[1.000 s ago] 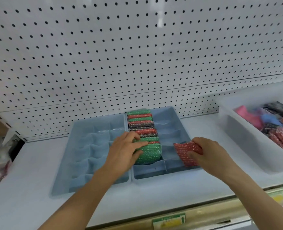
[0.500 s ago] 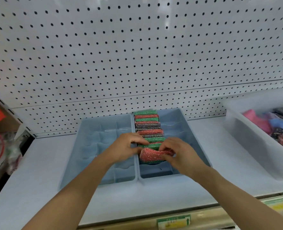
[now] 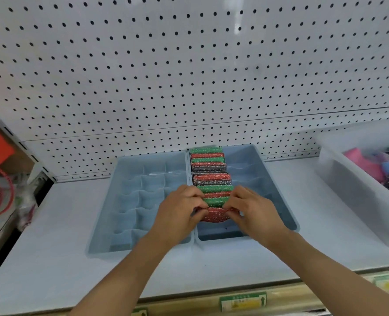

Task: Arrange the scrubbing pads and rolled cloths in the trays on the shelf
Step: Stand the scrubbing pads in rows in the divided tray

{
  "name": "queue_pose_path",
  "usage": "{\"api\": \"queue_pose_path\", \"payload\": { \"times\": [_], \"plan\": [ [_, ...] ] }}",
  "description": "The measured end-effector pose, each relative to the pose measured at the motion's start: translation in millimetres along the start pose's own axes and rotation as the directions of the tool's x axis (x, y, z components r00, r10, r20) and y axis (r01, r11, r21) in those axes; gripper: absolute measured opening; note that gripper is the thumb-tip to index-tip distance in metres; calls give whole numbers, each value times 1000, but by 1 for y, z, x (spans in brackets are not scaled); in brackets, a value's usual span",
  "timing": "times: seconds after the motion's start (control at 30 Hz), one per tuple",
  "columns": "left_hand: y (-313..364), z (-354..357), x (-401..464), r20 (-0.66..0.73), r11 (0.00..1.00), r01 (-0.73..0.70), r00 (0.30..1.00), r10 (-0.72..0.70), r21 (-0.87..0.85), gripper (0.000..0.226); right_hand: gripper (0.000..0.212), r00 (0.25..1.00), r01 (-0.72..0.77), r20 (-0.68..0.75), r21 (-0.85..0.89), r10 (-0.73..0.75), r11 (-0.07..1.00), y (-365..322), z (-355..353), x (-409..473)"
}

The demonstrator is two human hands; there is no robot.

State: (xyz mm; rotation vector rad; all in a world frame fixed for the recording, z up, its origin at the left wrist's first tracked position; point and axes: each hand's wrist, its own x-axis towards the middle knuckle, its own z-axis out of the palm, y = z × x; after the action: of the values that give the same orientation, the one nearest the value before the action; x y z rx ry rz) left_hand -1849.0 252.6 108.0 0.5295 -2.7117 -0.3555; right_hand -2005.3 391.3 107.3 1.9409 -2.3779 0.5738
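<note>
Hands, your left (image 3: 177, 210) and right (image 3: 255, 210), pinched the red pad (image 3: 214, 215); pushing hard risked toppling the row (image 3: 209, 174).

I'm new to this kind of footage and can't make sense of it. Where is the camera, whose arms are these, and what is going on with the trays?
There is no machine here: a person wears a camera on the head, so you look forward and down along their own bare arms. This is the only view. In front is a white shelf with a wall of small holes behind it. On it stand two blue trays with dividers: the left tray shows no pads, while the right tray has a row of red, green and grey scrubbing pads standing on edge. The left hand and right hand together pinch a red pad at the near end of that row. At far right, a clear bin holds more goods.
</note>
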Motion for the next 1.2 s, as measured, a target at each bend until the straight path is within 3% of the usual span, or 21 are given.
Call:
{"api": "queue_pose_path", "payload": {
  "times": [0.1,0.23,0.4,0.5,0.67,0.77,0.87,0.97,1.07,1.13,1.2],
  "plan": [
    [2,-1,3,29,996,28,999,-30,82,14,13,999,6,54,-75,-2,997,-2,1,7],
    [5,-4,7,57,994,65,996,-70,93,19,32,998,-62,-15,-48,62,997,3,-3,1],
    [25,-12,19,62,986,108,991,-117,123,17,38,987,-159,-25,73,161,985,12,-14,-5],
    [52,-17,36,14,988,148,989,-147,-44,23,35,969,-165,-164,120,184,979,26,-31,-15],
    [103,-3,86,96,894,178,984,-151,-412,23,26,905,-250,-310,171,293,953,69,-71,-46],
    [149,16,127,129,842,141,988,-86,-520,23,23,833,-328,-405,188,377,926,111,-105,-69],
    [206,38,167,125,840,18,990,59,-542,19,24,766,-468,-420,154,487,870,164,-141,-100],
    [257,69,204,142,839,-77,973,180,-538,17,23,679,-656,-331,130,656,744,213,-172,-134],
    [294,105,238,272,884,-103,929,249,-456,21,29,641,-759,-69,91,765,645,251,-190,-158],
    [314,129,252,425,943,-142,865,266,-301,28,40,620,-777,148,-21,770,629,268,-193,-162],
    [326,150,259,495,961,-258,825,273,-100,34,66,587,-747,286,-169,757,643,282,-187,-162]
  ]
}}
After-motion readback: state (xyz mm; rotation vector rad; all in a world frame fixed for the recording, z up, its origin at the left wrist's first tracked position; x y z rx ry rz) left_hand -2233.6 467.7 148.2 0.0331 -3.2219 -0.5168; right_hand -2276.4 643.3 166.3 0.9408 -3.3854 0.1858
